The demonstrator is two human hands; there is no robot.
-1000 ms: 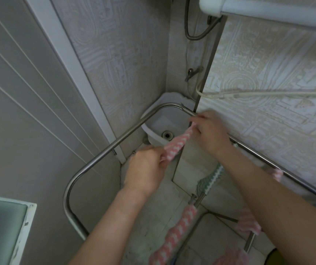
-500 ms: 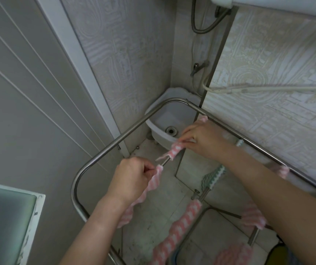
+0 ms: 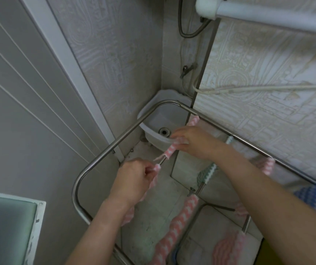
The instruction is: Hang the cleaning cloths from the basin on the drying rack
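1. the pink-and-white striped cloth [image 3: 169,151], soft and ribbed, lies bunched along a thin inner rail of the drying rack [image 3: 99,155], just in front of the basin [image 3: 149,119]. a short bare stretch of rail shows between its two gathered parts.
2. the right hand [image 3: 195,140] grips the upper bunch on the rail, fingers curled over it.
3. the left hand [image 3: 134,180] pinches the lower end between thumb and curled fingers, and loose fabric hangs below the hand.
4. the rack is shiny round steel tube, its outer frame bent in a smooth rounded corner.
5. the basin is white and smooth, set into the wall corner, with a round metal drain.
6. on nearer rails hang a green-and-white cloth [image 3: 207,173] and a second pink cloth [image 3: 180,222]. a blue-and-white cloth [image 3: 310,196] is at the right edge.
7. embossed patterned tiles [image 3: 115,54] cover the walls. a pale hose [image 3: 249,88] runs across them, and a thick white pipe [image 3: 268,14] passes overhead.
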